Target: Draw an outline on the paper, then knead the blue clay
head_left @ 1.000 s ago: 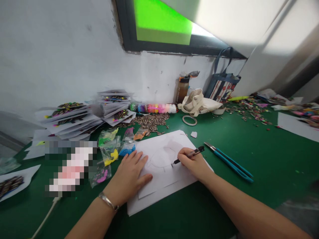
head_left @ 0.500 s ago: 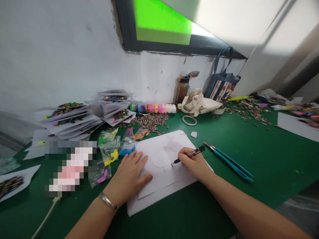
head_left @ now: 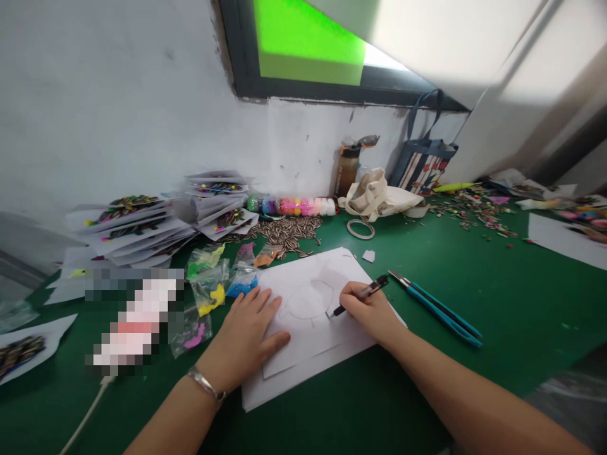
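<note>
A stack of white paper lies on the green table, its top sheet bearing a thin outline drawing with a rounded body and short strokes beneath. My right hand grips a black pen, whose tip is at the paper below the outline's right side. Flat on the sheet's left edge rests my left hand, fingers spread. Just beyond those fingertips is a small bag of blue clay. A teal utility knife lies to the right of my right hand.
Bags of yellow and purple clay lie left of the paper. Behind it are a heap of sunflower seeds, a tape ring and a cloth bag. Stacked seed-covered sheets stand back left. A bottle stands by the wall.
The pen tip has shifted slightly right and down, and a short stroke under the outline looks a little longer. My left hand stays in place.
</note>
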Motion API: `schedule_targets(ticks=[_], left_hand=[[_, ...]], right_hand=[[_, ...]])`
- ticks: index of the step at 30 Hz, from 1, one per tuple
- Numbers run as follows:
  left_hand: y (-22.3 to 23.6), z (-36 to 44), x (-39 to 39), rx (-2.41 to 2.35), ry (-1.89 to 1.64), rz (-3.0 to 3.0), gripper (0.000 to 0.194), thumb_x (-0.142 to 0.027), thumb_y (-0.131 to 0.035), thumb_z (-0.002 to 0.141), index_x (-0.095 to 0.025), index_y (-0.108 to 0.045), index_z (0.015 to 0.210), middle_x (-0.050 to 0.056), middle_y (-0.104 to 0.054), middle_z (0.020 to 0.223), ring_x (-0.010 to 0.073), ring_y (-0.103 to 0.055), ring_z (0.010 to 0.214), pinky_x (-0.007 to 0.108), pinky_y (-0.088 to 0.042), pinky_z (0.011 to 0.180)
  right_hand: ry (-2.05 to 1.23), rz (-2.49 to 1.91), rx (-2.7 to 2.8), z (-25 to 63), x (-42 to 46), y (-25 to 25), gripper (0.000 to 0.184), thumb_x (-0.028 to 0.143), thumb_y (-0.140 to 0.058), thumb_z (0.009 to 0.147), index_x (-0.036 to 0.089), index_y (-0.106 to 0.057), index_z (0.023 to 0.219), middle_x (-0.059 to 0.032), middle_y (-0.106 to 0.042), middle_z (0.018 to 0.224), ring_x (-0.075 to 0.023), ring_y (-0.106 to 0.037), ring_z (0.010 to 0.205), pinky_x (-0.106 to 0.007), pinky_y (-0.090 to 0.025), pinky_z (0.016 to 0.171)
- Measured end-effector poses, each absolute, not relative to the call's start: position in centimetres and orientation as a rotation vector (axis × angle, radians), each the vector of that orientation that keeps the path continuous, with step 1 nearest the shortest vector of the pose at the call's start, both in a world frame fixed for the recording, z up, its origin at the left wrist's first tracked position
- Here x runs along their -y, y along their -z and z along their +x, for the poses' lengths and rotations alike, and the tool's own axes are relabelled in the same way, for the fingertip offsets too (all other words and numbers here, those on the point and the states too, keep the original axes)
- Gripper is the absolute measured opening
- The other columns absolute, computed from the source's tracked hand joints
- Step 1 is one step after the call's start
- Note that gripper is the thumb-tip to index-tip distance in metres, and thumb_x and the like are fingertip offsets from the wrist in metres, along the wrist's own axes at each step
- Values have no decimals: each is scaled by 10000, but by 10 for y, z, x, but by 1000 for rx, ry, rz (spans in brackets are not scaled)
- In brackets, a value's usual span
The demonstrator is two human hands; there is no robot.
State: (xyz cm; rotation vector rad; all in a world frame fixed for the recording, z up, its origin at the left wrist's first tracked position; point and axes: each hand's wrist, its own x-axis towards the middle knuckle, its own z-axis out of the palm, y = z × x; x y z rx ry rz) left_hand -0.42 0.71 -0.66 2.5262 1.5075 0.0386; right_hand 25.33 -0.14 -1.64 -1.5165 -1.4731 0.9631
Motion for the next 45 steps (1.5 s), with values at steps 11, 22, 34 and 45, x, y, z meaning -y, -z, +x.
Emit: schedule_targets(ticks=[11, 22, 34, 45], left_hand=[[7, -3, -7, -1519, -15, 2513, 641, -549, -499, 855, -194, -456, 1388, 122, -379, 1484, 352, -246, 1390, 550, -189, 1122], [10, -6, -7, -1498, -106, 2527, 632, -563, -503, 850, -210, -475, 1373, 117, -411, 1465, 361, -270, 1378, 558, -202, 1114], [8, -4, -7, -1500, -57, 2531, 629, -553, -488, 863, -196, -466, 1380, 128, -395, 1473, 357, -264, 1382, 561, -201, 1114], [12, -5, -7, -1494, -136, 2544, 619, -556, -511, 848, -210, -490, 1361, 126, -425, 1453, 362, -289, 1368, 561, -219, 1108]], right_hand=[[-975, -1506, 1478, 254, 1, 17, 169, 215, -480, 724, 196, -498, 557, 51, -400, 510, -121, -368, 532, -249, -260, 496], [-982, -1488, 1475, 254, 1, 17, 170, 223, -488, 718, 200, -500, 549, 47, -405, 512, -128, -375, 531, -254, -263, 500], [-988, -1498, 1470, 253, 2, 16, 165, 222, -490, 715, 197, -506, 552, 50, -407, 506, -124, -374, 526, -252, -263, 499], [-703, -1389, 1687, 246, 13, 9, 130, 205, -534, 766, 206, -631, 679, -23, -642, 699, -195, -565, 734, -305, -426, 678]])
